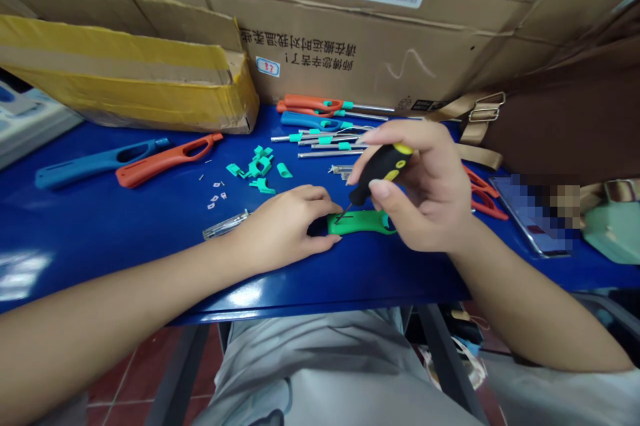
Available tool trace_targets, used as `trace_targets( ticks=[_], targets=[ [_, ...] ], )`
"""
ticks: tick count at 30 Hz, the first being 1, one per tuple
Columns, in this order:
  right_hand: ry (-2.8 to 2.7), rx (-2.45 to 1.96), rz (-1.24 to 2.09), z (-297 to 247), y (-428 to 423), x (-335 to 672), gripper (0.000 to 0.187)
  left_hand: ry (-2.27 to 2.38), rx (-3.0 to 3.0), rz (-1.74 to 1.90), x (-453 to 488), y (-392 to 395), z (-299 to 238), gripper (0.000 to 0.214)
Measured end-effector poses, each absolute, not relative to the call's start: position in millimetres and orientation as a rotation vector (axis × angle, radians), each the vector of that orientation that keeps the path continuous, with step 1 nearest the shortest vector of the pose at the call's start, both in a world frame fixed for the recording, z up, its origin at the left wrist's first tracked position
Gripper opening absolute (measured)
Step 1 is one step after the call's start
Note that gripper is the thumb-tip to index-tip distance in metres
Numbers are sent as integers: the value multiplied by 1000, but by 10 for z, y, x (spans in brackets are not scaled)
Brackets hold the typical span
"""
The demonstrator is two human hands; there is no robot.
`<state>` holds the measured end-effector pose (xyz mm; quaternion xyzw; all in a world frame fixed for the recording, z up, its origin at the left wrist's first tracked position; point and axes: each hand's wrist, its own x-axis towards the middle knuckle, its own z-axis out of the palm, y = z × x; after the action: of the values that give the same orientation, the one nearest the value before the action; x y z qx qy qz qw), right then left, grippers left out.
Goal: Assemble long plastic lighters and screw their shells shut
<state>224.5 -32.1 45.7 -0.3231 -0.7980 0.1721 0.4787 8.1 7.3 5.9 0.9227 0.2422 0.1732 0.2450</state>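
On the blue table lies a green lighter body point(363, 223), its left end gripped between the thumb and fingers of my left hand point(295, 223). My right hand point(425, 189) is wrapped round a black and yellow screwdriver point(377, 173), which tilts down so that its tip meets the green body near the left end. The screwdriver tip itself is small, and I cannot make out a screw under it. A metal part point(345, 171) sits just behind the green body. Small teal plastic pieces point(260, 163) are scattered beyond my left hand.
Blue point(100, 163) and orange lighter casings point(167, 163) lie at left. Metal lighter tubes point(330, 154) and assembled lighters point(320, 105) line the back, before a large cardboard box point(300, 6). A yellow-taped box point(150, 79) stands back left; a phone point(535, 219) lies right.
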Motion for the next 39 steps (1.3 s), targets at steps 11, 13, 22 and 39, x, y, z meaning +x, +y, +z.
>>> trace_targets(
  ticks=[11,13,22,39],
  targets=[
    [-1924,-929,209,383,-232,2290,49,654,2529,466,83,70,78,30],
    [-1862,-928,120,377,-225,2292,49,653,2531,458,83,70,74,31],
    [-1880,-822,171,341,-210,2274,52,657,2536,463,82,57,78,30],
    [-1854,-848,-22,344,-228,2206,34,662,2555,430,87,57,92,30]
  ],
)
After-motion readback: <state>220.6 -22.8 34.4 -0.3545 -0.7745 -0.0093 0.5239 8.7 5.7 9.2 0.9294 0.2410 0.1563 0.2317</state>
